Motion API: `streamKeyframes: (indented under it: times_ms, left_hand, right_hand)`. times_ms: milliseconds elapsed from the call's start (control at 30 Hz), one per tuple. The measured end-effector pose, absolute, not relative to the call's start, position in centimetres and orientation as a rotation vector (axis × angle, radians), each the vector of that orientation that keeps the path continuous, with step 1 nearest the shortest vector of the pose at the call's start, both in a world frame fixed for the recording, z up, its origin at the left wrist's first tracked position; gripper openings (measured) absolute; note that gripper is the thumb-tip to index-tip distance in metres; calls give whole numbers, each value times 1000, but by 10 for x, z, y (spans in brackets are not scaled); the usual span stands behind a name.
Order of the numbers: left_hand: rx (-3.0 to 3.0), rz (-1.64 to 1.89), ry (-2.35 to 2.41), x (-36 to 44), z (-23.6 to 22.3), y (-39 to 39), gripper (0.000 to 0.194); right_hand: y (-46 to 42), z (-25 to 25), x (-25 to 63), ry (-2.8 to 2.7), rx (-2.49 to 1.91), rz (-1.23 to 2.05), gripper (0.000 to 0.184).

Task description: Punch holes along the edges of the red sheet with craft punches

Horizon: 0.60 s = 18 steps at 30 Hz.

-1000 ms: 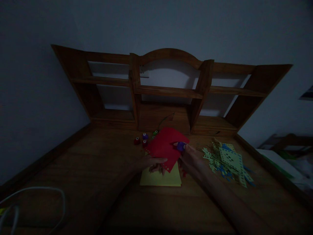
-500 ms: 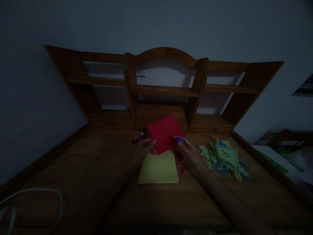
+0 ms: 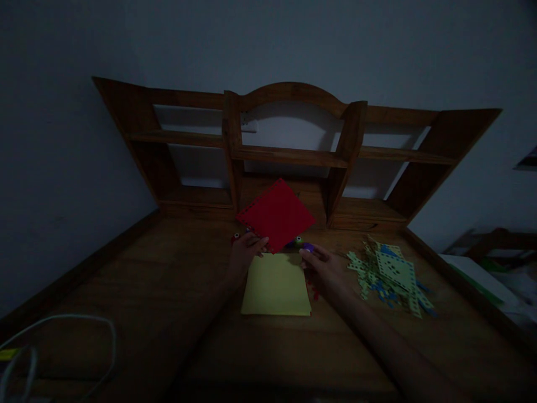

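A red sheet of paper (image 3: 279, 215), with a row of punched holes along its left edges, is pinched at its lower corner by my left hand (image 3: 245, 252). It is tilted like a diamond above the desk. My right hand (image 3: 321, 262) grips a small purple craft punch (image 3: 307, 247), apart from the sheet. Below the hands lies a stack of yellow paper (image 3: 277, 285). Beyond my left hand sits a red punch (image 3: 235, 238), partly hidden. A green punch (image 3: 298, 240) shows behind the red sheet's lower right edge. Small red paper cut-outs (image 3: 315, 294) lie beside the stack.
On the right is a heap of punched yellow-green and blue paper pieces (image 3: 394, 268). A wooden shelf unit (image 3: 289, 157) stands along the back of the desk (image 3: 146, 285). A white cable (image 3: 113, 341) curls at the lower left. The room is dim.
The red sheet has turned into a diamond position and shifted a little left and up. My right hand, with the purple punch, has come away from it, uncovering the green punch.
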State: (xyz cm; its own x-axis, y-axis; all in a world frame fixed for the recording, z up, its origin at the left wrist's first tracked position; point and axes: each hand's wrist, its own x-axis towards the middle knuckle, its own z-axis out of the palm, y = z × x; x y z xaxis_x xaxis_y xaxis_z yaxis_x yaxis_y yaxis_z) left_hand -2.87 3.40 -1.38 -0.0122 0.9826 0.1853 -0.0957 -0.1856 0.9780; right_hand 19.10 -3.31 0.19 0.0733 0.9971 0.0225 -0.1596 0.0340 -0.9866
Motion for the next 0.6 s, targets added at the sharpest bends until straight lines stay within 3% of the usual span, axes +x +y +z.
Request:
streamKeyframes:
  times_ms: [133,333,500,600]
  left_hand:
    - [1258,1398,1059,-28,-11,33,36]
    - [1224,1441,1079,-31,-10,33,35]
    - [1118,1460,1004,-37,-6,29,35]
    - [1039,1483,898,-42,-3,26,32]
  right_hand:
    - [-36,4,185,-1068,-1114,1199,50]
    - [-34,-2,192,-1149,-1140,1052,44]
    - [-29,-2,204,-1200,-1184,963,55]
    - [-29,4,204,-1222,-1119,1012,47]
